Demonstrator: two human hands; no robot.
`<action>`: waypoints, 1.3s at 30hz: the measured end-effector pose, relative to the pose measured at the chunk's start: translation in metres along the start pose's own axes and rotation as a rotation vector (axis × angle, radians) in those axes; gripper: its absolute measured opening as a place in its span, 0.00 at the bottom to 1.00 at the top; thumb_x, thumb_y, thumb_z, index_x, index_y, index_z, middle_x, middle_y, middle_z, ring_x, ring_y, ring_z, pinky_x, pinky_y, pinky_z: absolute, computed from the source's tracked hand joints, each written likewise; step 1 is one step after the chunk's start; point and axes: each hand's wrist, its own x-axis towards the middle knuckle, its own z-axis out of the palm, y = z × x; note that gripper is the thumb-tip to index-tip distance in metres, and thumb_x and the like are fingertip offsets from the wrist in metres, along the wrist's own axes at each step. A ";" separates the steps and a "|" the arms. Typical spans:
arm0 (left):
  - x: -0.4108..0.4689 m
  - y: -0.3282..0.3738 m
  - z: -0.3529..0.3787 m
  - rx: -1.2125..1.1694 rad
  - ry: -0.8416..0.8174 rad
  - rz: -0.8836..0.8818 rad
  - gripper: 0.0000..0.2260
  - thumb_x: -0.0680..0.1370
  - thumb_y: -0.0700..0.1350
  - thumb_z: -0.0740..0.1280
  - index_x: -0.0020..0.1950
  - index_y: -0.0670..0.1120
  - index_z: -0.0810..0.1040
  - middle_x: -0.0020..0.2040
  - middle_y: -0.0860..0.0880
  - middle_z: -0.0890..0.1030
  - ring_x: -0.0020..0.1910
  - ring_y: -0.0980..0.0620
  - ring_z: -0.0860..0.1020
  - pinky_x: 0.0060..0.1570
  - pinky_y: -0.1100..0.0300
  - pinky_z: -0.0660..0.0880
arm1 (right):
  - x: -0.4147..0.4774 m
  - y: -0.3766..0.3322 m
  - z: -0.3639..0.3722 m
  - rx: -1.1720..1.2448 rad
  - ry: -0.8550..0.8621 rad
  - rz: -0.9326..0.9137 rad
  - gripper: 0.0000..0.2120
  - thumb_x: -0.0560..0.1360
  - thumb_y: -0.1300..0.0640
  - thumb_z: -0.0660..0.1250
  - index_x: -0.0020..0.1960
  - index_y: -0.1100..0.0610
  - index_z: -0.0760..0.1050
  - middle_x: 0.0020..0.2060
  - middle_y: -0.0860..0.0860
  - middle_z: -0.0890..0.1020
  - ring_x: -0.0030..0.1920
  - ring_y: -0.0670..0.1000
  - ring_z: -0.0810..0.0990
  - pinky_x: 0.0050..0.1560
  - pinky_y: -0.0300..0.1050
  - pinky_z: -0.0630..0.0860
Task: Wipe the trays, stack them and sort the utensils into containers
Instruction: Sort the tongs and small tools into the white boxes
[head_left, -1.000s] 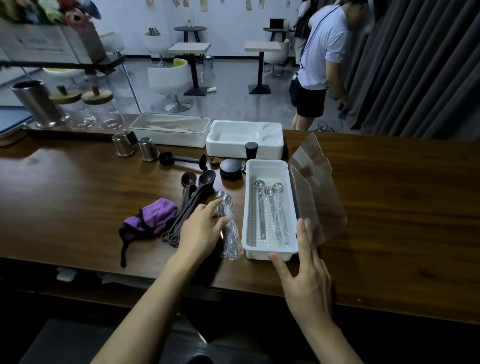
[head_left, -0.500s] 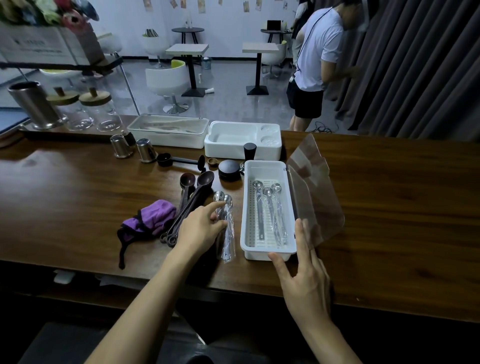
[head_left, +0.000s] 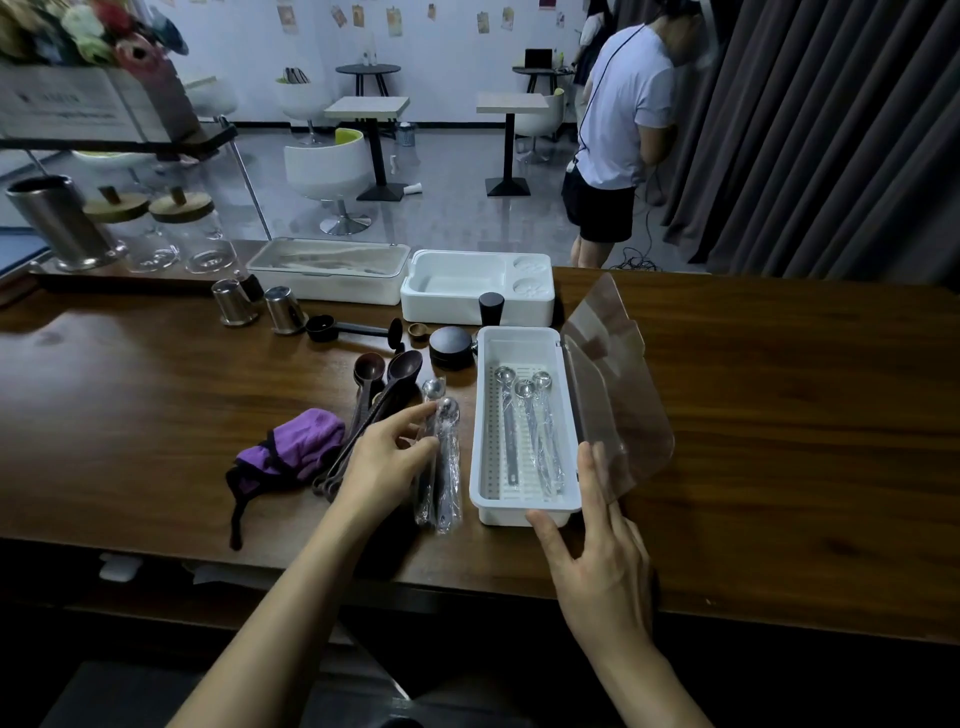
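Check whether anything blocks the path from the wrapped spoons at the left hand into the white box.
Nothing visible does. The left hand pinches the wrapped spoons, which lie just left of the white box. Its lid stands open to the right, against the right hand. Three spoons lie inside, with room beside them.

A single wide-angle view from the person's head looks forward and down, close over the desk (head_left: 779, 415). The left hand (head_left: 382, 462) and right hand (head_left: 602, 561) sit low in frame; beyond them opens the room.
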 end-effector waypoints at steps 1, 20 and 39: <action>0.001 0.002 -0.001 -0.046 0.007 0.006 0.20 0.78 0.45 0.73 0.68 0.59 0.79 0.46 0.55 0.80 0.38 0.62 0.77 0.45 0.63 0.76 | 0.000 0.000 0.000 -0.003 -0.001 -0.002 0.39 0.79 0.30 0.52 0.82 0.45 0.46 0.81 0.45 0.56 0.67 0.50 0.76 0.60 0.46 0.72; 0.027 0.049 0.019 -0.165 -0.008 0.063 0.23 0.68 0.58 0.73 0.63 0.62 0.82 0.44 0.54 0.84 0.45 0.53 0.82 0.56 0.45 0.80 | 0.001 -0.002 0.000 -0.037 -0.004 0.003 0.39 0.79 0.29 0.52 0.82 0.45 0.46 0.81 0.46 0.56 0.65 0.51 0.78 0.58 0.48 0.75; 0.024 0.046 0.017 0.068 -0.036 0.034 0.11 0.73 0.57 0.72 0.46 0.55 0.73 0.38 0.58 0.85 0.42 0.53 0.83 0.51 0.47 0.79 | 0.000 -0.004 0.000 -0.046 0.004 -0.001 0.38 0.78 0.30 0.53 0.82 0.45 0.47 0.81 0.46 0.56 0.64 0.51 0.79 0.57 0.48 0.75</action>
